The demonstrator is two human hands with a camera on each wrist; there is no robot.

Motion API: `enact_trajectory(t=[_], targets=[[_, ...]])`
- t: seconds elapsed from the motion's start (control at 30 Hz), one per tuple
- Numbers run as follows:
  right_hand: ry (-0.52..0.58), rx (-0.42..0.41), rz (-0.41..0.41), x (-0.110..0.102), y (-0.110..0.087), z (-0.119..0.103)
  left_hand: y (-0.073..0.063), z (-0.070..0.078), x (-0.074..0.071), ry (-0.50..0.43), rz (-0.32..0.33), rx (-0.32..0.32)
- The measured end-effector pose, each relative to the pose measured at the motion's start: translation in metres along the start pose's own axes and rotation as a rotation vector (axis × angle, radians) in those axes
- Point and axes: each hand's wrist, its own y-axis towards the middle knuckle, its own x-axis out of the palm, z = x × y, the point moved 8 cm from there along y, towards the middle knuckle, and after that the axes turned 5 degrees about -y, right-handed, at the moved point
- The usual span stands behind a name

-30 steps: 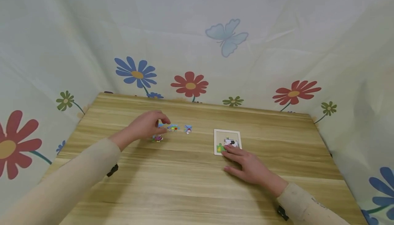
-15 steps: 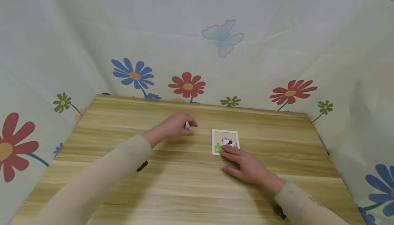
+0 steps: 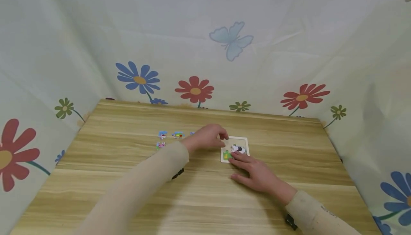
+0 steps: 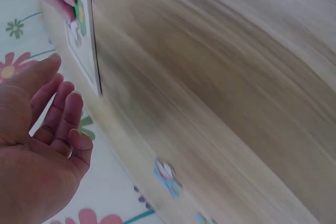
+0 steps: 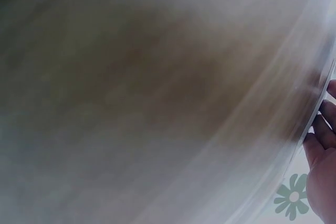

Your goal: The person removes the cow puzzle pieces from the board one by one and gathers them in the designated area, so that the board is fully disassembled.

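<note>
A small white-framed puzzle board [image 3: 246, 141] lies on the wooden table, with a cow-and-grass picture partly filled in. My right hand [image 3: 240, 157] rests flat on its near edge with straight fingers; the right wrist view shows the right hand [image 5: 321, 145] only at its edge. My left hand [image 3: 221, 138] hovers at the board's left side. In the left wrist view the left hand [image 4: 62, 109] has loosely bent fingers and nothing in it, beside the board [image 4: 88, 51]. Several loose puzzle pieces [image 3: 177, 134] lie to its left, one [image 3: 192, 133] partly hidden by the hand.
The table [image 3: 205, 192] is walled on three sides by a pale cloth printed with flowers [image 3: 195, 89] and a butterfly. One loose piece [image 4: 167, 176] shows in the left wrist view. The right wrist view is blurred.
My left hand has travelled right, from the loose pieces to the board's left edge, and the pieces stay on the table. My right hand has stayed on the board.
</note>
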Motion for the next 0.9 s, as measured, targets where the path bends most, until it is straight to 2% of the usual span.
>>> enact_trajectory(t=[0.17,0.37,0.67,0.9], targets=[[-0.012,-0.016,0.003,0.000,0.000,0.000,0.016,0.004,0.013,0.018,-0.020,-0.005],[-0.026,-0.040,0.016,0.000,0.001,-0.002,0.028,-0.002,0.025,0.038,-0.023,-0.007],[-0.020,-0.065,0.066,-0.009,-0.004,-0.002,0.032,0.003,0.027,0.077,-0.028,0.006],[-0.033,-0.065,0.037,-0.005,-0.008,0.004,0.035,0.004,0.028,0.097,-0.036,-0.001]])
